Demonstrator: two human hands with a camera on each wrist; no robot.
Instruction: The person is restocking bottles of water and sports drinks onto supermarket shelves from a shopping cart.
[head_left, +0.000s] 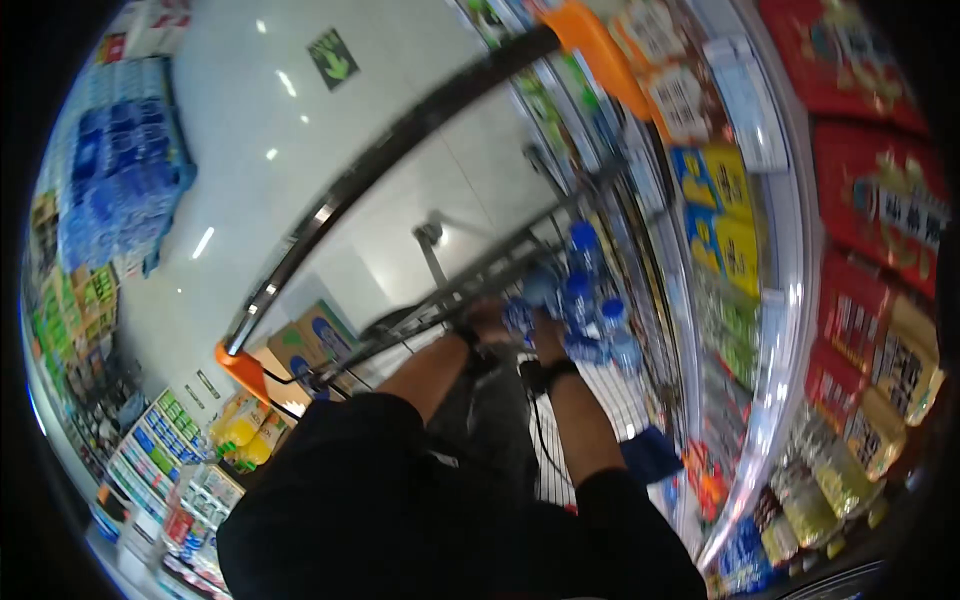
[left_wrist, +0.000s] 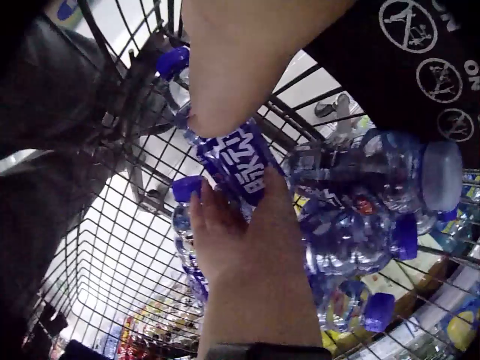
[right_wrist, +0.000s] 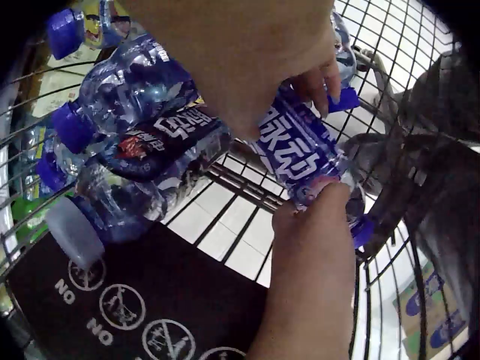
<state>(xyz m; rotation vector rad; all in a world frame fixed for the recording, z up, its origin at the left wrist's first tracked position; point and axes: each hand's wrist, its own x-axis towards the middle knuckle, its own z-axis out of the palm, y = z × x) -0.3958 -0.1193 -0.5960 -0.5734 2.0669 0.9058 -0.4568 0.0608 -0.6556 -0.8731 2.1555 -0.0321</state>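
Note:
Both hands hold one clear plastic bottle [left_wrist: 244, 161] with a blue label bearing white characters and a blue cap. It lies tilted inside the wire shopping cart [head_left: 590, 400]. My left hand [head_left: 488, 320] grips the bottle toward its cap end, as the right wrist view shows. Farther along, my right hand [head_left: 548, 338] grips the label, fingers on one side and thumb on the other. Several more bottles lie close by, among them a larger bottle [left_wrist: 360, 169] with a pale cap and a blue-capped bottle [right_wrist: 131, 86].
The cart's dark handle bar [head_left: 400, 130] with orange ends crosses the head view. A black panel [right_wrist: 150, 292] with white warning signs adjoins the bottles. Store shelves [head_left: 780, 330] line the right side. Stacked water packs [head_left: 125, 165] stand at the left, beyond the pale floor [head_left: 240, 150].

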